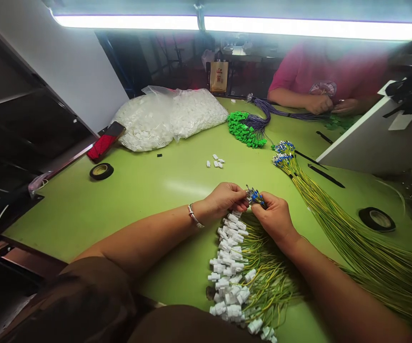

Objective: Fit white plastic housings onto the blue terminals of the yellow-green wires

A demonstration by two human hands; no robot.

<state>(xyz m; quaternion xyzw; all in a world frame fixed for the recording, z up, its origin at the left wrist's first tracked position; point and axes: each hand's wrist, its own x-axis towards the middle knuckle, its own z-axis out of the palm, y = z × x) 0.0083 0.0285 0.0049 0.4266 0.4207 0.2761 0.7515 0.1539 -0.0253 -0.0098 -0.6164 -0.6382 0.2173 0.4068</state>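
One view, worn on the head, looking forward and down over the table (120,200). Very near, low centre: left hand (223,197) and right hand (275,216), pinching wire ends (255,195). Both reach in from the near edge. Far right, a co-worker (327,71) faces the lens, under the strip light (206,23). Wide lens, edges bend.

Green worktable (137,190) under two long fluorescent tubes (206,23), white panel (66,62) and dark shelving (13,124) at left.
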